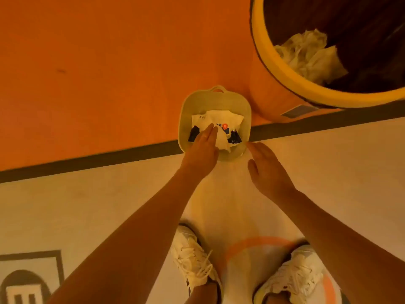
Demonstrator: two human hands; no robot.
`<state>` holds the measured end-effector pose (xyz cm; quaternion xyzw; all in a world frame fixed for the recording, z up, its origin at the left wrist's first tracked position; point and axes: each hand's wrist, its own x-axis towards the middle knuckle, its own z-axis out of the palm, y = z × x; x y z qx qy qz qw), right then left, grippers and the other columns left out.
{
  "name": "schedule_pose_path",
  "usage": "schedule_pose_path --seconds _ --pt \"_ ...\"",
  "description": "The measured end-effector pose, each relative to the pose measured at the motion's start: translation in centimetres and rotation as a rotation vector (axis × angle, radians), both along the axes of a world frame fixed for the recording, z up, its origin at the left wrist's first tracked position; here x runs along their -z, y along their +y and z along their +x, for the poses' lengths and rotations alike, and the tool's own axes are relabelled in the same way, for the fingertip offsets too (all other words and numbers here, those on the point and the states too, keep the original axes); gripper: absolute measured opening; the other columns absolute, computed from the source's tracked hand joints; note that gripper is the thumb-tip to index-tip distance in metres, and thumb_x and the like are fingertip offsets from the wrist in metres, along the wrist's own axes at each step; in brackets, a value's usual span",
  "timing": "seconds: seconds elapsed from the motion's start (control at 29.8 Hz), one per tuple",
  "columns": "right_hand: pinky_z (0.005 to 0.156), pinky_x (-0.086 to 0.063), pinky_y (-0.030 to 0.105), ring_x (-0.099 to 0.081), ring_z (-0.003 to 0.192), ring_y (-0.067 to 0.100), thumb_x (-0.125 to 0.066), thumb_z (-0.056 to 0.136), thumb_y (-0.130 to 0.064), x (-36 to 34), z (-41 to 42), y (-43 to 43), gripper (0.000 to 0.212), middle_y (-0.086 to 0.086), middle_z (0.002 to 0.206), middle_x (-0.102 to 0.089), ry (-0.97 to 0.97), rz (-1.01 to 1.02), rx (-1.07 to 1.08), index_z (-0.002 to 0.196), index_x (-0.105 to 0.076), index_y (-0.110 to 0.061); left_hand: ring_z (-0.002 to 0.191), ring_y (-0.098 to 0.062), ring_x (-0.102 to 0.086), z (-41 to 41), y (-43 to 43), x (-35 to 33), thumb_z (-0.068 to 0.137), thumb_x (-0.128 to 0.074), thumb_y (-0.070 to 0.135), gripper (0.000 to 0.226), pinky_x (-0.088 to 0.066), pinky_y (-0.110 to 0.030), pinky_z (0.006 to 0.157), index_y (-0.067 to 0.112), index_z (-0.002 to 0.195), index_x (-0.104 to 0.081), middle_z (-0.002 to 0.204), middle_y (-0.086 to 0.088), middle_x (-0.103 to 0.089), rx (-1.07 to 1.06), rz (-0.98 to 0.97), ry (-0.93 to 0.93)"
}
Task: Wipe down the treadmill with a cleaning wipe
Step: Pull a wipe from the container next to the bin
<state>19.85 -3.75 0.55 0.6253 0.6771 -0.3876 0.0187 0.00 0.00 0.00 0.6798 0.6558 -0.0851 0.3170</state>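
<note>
The left hand (pixel 202 148) reaches into the small basket (pixel 183 116) and pinches a white cleaning wipe (pixel 222 140) at the wipe pack (pixel 215 118) lying inside. The right hand (pixel 267 170) hovers spread, just beside the basket rim. The round bin (pixel 285 70) nearby holds crumpled pale waste (pixel 311 55).

The small tub (pixel 219 99) looks like smooth, matt, pale plastic. The wipes pack (pixel 210 118) is glossy printed film, creased at its edges. The wipe (pixel 222 140) is limp, soft white fabric. The bin (pixel 276 66) has a smooth plastic rim, and the crumpled sheets (pixel 311 55) look papery. The orange floor (pixel 98 73) is smooth and matt. The trainers (pixel 192 257) show pale mesh and woven laces.
</note>
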Motion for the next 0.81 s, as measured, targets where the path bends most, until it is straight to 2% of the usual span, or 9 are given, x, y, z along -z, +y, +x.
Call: schedule_pose_path --seconds 0.1,0.17,0.27,0.37,0.57,0.64,0.7,0.74,0.81 --pt "0.116 -0.031 0.036 -0.031 0.149 0.028 -0.048 0.105 -0.019 2.0 0.4 -0.2 0.05 0.013 0.158 -0.039 0.041 0.075 0.035 0.153 -0.038 -0.009 0.15 -0.028 -0.023 0.5 2.4 2.5 0.105 -0.047 0.022 0.063 -0.034 -0.046 0.116 0.019 0.16 -0.015 0.167 -0.003 -0.014 0.05 0.025 0.105" --pt "0.114 -0.034 0.036 -0.037 0.146 0.03 -0.051 0.104 -0.016 2.8 0.2 -0.5 0.049 0.015 0.155 -0.043 0.06 0.1 0.036 0.151 -0.041 -0.007 0.148 -0.03 -0.028 0.6 3.7 3.6 0.105 -0.049 0.026 0.062 -0.032 -0.05 0.116 0.022 0.159 -0.017 0.164 -0.004 -0.025 0.14 -0.006 0.222" --pt "0.114 -0.035 0.037 -0.04 0.143 0.03 -0.051 0.104 -0.014 3.0 -0.1 -0.3 0.048 0.015 0.153 -0.045 0.061 0.133 0.069 0.15 -0.043 -0.007 0.139 -0.031 -0.039 0.3 4.3 3.9 0.102 -0.055 0.03 0.048 -0.033 -0.051 0.113 0.025 0.147 -0.042 0.148 -0.006 -0.048 0.27 -0.008 0.418" --pt "0.115 -0.034 0.036 -0.039 0.144 0.029 -0.048 0.105 -0.014 2.3 -0.3 -0.1 0.047 0.015 0.153 -0.044 0.078 0.109 0.098 0.151 -0.042 -0.007 0.126 -0.028 -0.049 -0.1 4.2 3.4 0.1 -0.058 0.029 0.025 -0.036 -0.048 0.11 0.022 0.124 -0.064 0.129 -0.005 -0.061 0.295 0.008 0.453" --pt "0.113 -0.037 0.038 -0.041 0.141 0.03 -0.051 0.103 -0.012 -1.8 -1.1 1.1 0.049 0.016 0.151 -0.046 0.119 0.123 0.039 0.151 -0.042 -0.006 0.127 -0.025 -0.05 -1.8 2.4 -2.5 0.106 -0.045 0.029 0.027 -0.028 -0.046 0.112 0.021 0.125 -0.063 0.132 -0.002 -0.061 -0.075 -0.01 0.033" --pt "0.113 -0.036 0.038 -0.041 0.141 0.03 -0.054 0.102 -0.012 -4.3 -1.3 1.3 0.05 0.016 0.151 -0.046 0.139 0.131 0.027 0.15 -0.043 -0.007 0.118 -0.026 -0.056 -2.5 1.8 -5.8 0.107 -0.043 0.03 0.025 -0.033 -0.044 0.11 0.021 0.122 -0.062 0.121 0.0 -0.063 -0.124 -0.073 -0.07" --pt "0.113 -0.038 0.04 -0.042 0.14 0.029 -0.059 0.1 -0.014 -7.0 -1.5 1.5 0.053 0.014 0.151 -0.047 0.203 0.135 0.021 0.15 -0.044 -0.011 0.099 -0.022 -0.061 -3.1 1.3 -9.9 0.107 -0.044 0.029 0.018 -0.045 -0.035 0.093 0.021 0.109 -0.06 0.103 0.001 -0.061 -0.148 -0.114 -0.194" --pt "0.112 -0.04 0.041 -0.043 0.14 0.028 -0.061 0.099 -0.017 -8.5 -1.6 1.7 0.055 0.012 0.151 -0.048 0.248 0.129 0.022 0.151 -0.043 -0.014 0.089 -0.019 -0.06 -3.2 1.1 -12.1 0.107 -0.045 0.028 0.016 -0.045 -0.028 0.08 0.021 0.103 -0.058 0.097 -0.002 -0.061 -0.166 -0.124 -0.265" --pt "0.107 -0.045 0.036 -0.049 0.135 0.024 -0.063 0.099 -0.023 -12.0 -1.7 2.1 0.056 0.007 0.149 -0.051 0.353 0.088 0.034 0.151 -0.042 -0.019 0.077 -0.019 -0.059 -3.3 0.6 -16.8 0.106 -0.047 0.024 0.017 -0.045 -0.029 0.069 0.016 0.098 -0.06 0.092 -0.011 -0.065 -0.251 -0.13 -0.433"
